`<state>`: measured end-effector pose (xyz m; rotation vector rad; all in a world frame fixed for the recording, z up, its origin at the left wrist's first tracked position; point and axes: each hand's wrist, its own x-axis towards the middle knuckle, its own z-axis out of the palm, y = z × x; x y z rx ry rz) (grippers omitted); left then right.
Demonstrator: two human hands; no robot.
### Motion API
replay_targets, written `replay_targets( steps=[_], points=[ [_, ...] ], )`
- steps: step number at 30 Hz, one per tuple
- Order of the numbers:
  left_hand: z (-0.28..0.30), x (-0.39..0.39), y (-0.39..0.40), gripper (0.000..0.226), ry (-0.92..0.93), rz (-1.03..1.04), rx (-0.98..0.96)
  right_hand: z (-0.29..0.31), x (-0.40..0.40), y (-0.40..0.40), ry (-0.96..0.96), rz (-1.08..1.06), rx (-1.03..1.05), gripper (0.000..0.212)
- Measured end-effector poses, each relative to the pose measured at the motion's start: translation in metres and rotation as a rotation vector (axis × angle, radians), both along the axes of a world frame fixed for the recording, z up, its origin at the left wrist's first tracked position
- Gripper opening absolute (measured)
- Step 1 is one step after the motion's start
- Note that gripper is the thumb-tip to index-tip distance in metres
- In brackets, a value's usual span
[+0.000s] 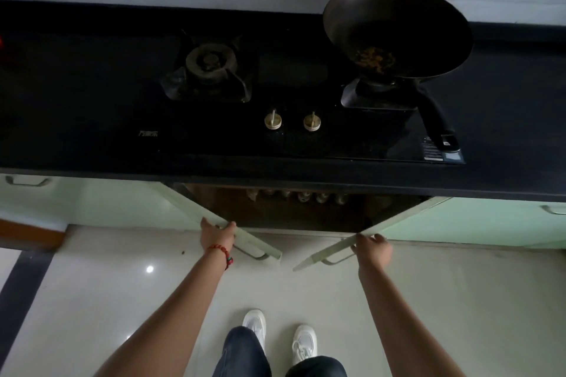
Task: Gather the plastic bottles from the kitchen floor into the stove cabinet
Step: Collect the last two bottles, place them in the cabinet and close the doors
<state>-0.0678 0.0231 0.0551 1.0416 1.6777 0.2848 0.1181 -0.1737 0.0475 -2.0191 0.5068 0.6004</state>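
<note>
The stove cabinet under the black counter stands with both pale green doors swung partway out. Inside it, in the dark, a row of several plastic bottles shows only by its tops. My left hand grips the top edge of the left door, a red bead bracelet on its wrist. My right hand grips the top edge of the right door. No bottle lies on the floor within view.
A gas hob with two knobs sits on the black counter; a dark wok with food scraps rests on the right burner, its handle pointing toward me. Pale floor tiles lie below, my white shoes near the bottom.
</note>
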Motion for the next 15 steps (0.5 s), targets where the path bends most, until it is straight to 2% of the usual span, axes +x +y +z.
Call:
replay_targets(
  steps=[3,6,7,9,12,14,15],
  points=[
    [-0.002,0.008,0.013,0.076,-0.182,0.106,-0.112,0.003,0.004,0.015,0.026,-0.066,0.126,0.008],
    [0.0,0.02,0.022,0.077,-0.342,0.188,-0.175,0.007,0.012,0.033,0.106,-0.167,0.358,0.046],
    [0.001,0.026,0.025,0.078,-0.407,0.23,-0.181,0.01,0.016,0.039,0.117,-0.186,0.411,0.052],
    [0.004,0.039,0.029,0.08,-0.502,0.261,-0.169,0.016,0.023,0.052,0.101,-0.184,0.459,0.049],
    [0.01,0.058,0.038,0.077,-0.54,0.23,-0.133,0.021,0.035,0.069,0.104,-0.173,0.449,0.021],
    [0.013,0.064,0.042,0.07,-0.538,0.241,-0.114,0.02,0.04,0.075,0.127,-0.191,0.457,0.017],
    [0.013,0.064,0.042,0.069,-0.548,0.259,-0.118,0.021,0.039,0.075,0.132,-0.194,0.468,0.023]
  ],
)
